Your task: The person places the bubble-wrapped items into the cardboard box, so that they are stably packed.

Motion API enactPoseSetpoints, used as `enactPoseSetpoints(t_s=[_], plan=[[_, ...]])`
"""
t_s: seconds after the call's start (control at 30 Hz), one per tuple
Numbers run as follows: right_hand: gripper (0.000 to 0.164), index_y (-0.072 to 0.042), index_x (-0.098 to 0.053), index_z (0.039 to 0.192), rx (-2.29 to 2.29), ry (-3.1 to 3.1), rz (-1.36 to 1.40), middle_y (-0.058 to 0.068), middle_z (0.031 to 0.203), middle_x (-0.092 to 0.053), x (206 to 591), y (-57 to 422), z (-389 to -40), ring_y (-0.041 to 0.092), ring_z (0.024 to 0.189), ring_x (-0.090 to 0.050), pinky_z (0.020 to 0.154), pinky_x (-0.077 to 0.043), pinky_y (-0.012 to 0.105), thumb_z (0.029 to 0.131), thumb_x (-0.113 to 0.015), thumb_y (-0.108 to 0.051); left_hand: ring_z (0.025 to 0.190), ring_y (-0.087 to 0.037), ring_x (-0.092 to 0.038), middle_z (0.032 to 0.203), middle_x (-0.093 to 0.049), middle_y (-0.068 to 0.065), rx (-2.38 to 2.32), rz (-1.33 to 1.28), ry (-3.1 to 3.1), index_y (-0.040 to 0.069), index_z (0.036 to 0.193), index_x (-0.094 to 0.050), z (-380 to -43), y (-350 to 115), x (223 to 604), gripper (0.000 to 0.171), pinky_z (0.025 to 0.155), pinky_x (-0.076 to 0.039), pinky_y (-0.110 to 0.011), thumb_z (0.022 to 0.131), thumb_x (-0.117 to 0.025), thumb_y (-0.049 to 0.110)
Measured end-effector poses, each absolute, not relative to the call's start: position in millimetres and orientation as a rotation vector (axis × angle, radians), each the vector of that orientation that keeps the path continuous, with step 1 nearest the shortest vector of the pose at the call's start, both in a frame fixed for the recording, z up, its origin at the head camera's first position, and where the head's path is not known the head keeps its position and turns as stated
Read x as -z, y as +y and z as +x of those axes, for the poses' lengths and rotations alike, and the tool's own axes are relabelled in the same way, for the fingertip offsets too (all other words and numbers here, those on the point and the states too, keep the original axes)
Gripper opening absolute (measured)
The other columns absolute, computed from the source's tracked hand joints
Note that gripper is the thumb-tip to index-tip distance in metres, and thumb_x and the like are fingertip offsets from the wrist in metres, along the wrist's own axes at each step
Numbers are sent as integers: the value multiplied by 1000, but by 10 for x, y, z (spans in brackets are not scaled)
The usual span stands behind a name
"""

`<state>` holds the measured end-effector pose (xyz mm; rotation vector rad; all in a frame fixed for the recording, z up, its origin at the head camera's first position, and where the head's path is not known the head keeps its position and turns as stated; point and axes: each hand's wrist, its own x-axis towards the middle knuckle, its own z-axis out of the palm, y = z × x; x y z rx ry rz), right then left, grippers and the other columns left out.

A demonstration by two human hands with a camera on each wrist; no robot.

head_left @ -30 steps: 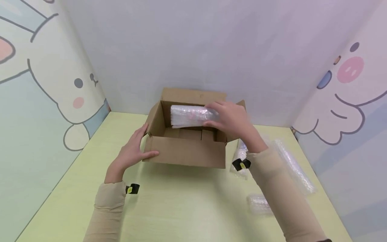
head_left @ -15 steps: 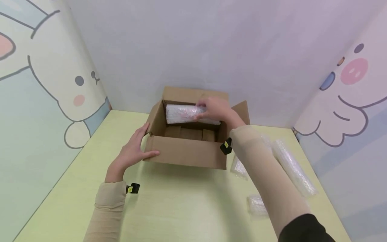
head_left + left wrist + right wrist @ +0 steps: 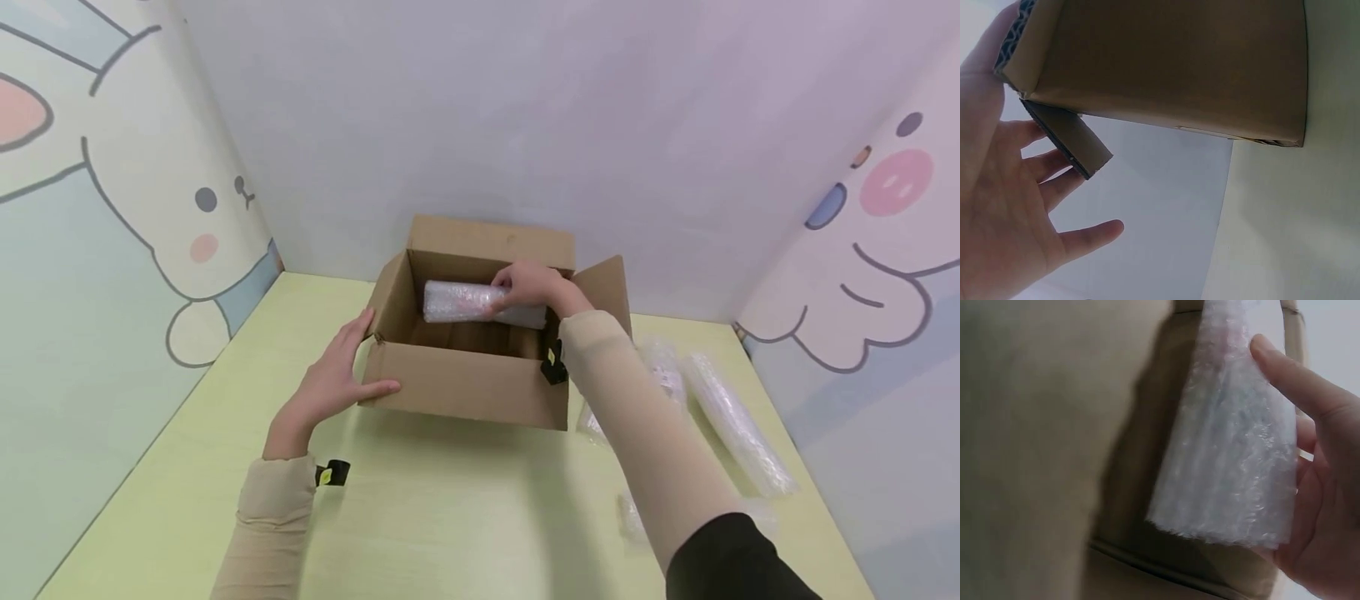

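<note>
As hands (image 3: 328, 382) (image 3: 531, 284) hold bubble wrap (image 3: 456, 302) and box (image 3: 468, 387) — room lies inside (near edge (image 3: 465, 350)).

Box (image 3: 465, 386) sat on table (image 3: 442, 517), before back wall (image 3: 465, 108). Bubble-wrap bundle (image 3: 453, 302) was inside box, right hand (image 3: 531, 285) holding it. Left hand (image 3: 328, 383) was at box's left front corner. More bubble-wrap bundles (image 3: 738, 425) lay on table, right of box.
</note>
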<state>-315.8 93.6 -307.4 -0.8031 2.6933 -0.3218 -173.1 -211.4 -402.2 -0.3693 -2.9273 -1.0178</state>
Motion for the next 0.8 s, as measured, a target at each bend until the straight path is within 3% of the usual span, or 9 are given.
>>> enactPoseSetpoints(t_s=[0.43, 0.67, 0.8], plan=[[40, -11, -66, 120, 235, 2327, -723, 6, 128, -59, 3138, 913, -3111, 17, 110, -52, 95, -47, 38, 89, -69, -35, 145, -39, -24, 161, -17, -16, 1017, -378, -2912, 24, 157, 1, -1736, -2103, 4021, 118, 101, -37, -68, 75, -77, 56], [49, -19, -59, 132, 204, 2236, -570, 2, 143, -47, 3129, 926, -3056, 19, 128, -45, 103, -45, 47, 88, -69, -37, 145, -39, -23, 161, -16, -15, 1021, -374, -2912, 24, 157, 1, -1738, -2106, 4024, 118, 101, -36, -68, 74, -77, 57], [54, -20, -55, 137, 214, 2226, -543, 4, 148, -43, 3115, 916, -3032, 22, 133, -42, 105, -44, 46, 86, -71, -31, 145, -39, -23, 162, -15, -15, 1020, -375, -2915, 24, 157, 1, -1739, -2115, 4037, 118, 101, -36, -68, 74, -76, 57]])
